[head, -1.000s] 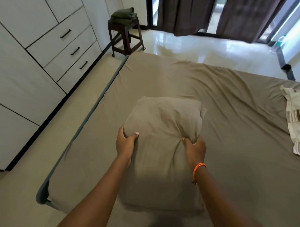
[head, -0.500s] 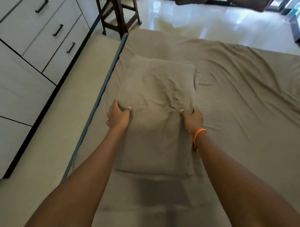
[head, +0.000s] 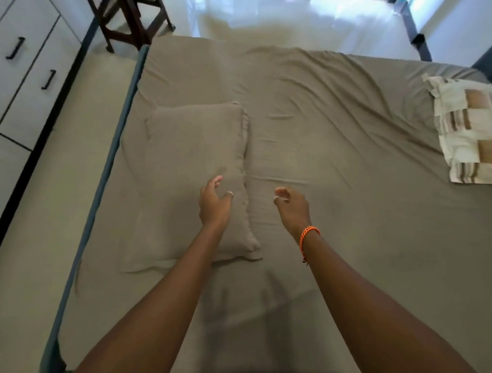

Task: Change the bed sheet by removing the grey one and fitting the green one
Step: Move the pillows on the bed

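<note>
I am at the clearing stage: the grey sheet [head: 335, 144] is stretched over the whole mattress, wrinkled but fitted, and nothing of it is lifted yet. The grey pillow [head: 194, 171] lies flat on it at about ten o'clock from my hands, close to the bed's left edge. My left hand [head: 214, 204] hovers above the pillow's near right corner, fingers loosely curled and spread, gripping nothing. My right hand [head: 291, 208] hangs over bare sheet just right of the pillow, fingers bent in but empty too — neither hand appears to touch the cloth.

A second pillow, striped cream and brown [head: 471, 133], sits at two o'clock, near the right edge. The green sheet is not in sight; only the legs of a wooden stool [head: 130, 20] show at eleven o'clock, beyond the bed's far corner.

Next, I judge, both pillows must come off the bed, since the sheet cannot be pulled free under them. Then I need a corner — the near left one at seven o'clock, where the blue mattress edge [head: 100, 191] shows, looks the easiest to reach and peel up.
</note>
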The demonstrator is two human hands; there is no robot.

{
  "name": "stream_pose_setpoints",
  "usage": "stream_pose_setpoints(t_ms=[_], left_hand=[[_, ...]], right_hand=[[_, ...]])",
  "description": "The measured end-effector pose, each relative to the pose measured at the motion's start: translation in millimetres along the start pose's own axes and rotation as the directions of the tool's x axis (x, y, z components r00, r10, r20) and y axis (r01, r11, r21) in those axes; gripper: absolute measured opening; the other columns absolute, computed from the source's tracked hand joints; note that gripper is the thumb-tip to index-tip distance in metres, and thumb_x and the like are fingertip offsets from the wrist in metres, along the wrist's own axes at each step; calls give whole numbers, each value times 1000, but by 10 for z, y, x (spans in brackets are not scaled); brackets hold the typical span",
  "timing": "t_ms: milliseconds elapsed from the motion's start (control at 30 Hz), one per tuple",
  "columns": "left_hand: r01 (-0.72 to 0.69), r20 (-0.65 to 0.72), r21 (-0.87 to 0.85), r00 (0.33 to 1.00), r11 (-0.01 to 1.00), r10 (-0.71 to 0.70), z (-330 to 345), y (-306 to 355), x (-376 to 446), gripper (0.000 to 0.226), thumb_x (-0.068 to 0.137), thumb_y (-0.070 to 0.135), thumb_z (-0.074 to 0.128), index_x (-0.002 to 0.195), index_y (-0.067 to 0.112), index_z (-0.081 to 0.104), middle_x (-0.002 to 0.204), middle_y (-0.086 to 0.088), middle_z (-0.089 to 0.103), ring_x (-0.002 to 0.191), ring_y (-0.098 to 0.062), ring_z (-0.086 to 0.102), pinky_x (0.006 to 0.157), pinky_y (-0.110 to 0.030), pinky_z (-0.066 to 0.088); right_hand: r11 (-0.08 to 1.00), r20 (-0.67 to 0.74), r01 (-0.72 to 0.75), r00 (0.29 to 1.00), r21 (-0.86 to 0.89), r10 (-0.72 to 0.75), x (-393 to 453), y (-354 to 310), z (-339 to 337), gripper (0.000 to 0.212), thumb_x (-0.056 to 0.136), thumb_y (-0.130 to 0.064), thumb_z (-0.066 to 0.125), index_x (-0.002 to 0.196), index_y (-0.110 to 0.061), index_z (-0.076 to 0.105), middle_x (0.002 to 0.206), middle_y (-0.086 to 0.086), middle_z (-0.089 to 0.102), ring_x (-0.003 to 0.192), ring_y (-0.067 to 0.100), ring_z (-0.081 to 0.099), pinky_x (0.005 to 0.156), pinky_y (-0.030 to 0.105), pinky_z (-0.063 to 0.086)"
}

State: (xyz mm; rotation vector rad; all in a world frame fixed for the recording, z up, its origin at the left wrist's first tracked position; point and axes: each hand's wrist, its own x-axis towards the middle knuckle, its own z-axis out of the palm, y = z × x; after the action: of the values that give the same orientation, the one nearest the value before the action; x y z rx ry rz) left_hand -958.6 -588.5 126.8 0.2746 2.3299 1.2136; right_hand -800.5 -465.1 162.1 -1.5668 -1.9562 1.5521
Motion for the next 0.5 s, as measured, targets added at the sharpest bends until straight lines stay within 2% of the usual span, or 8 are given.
stream_pose_setpoints(t_ms=[200,333,433,500], left_hand=[[-83,69,-32,994,996,85,605,362,-941,43,89,8,72,130,18,66,127,-7,62,112,-27,63,102,-40,51],[-134,149,-38,979,990,138,1082,693,-1867,38,90,5,70,125,20,69,125,-5,65,105,-23,62,97,-35,52],[-179,189,-46,965,983,184,1443,938,-2484,34,92,5,69,121,20,71,123,-5,64,101,-19,62,94,-29,50],[-192,196,-67,960,979,202,1745,1079,-2985,32,92,5,69,120,21,72,122,-5,64,98,-17,61,94,-30,51]], right_hand=[[998,-110,-18,994,67,25,-521,452,-1048,20,99,-16,62,116,-17,73,114,-2,72,107,12,66,86,24,47],[993,-182,5,983,116,16,-943,815,-1947,17,98,-17,62,107,-22,75,107,-4,75,105,14,70,89,29,53],[988,-223,49,975,147,-15,-1178,1043,-2617,16,98,-17,62,104,-19,76,101,1,76,99,13,70,80,25,50],[982,-239,75,971,173,-32,-1373,1273,-3089,16,98,-16,61,102,-18,76,95,1,76,93,13,71,73,23,49]])
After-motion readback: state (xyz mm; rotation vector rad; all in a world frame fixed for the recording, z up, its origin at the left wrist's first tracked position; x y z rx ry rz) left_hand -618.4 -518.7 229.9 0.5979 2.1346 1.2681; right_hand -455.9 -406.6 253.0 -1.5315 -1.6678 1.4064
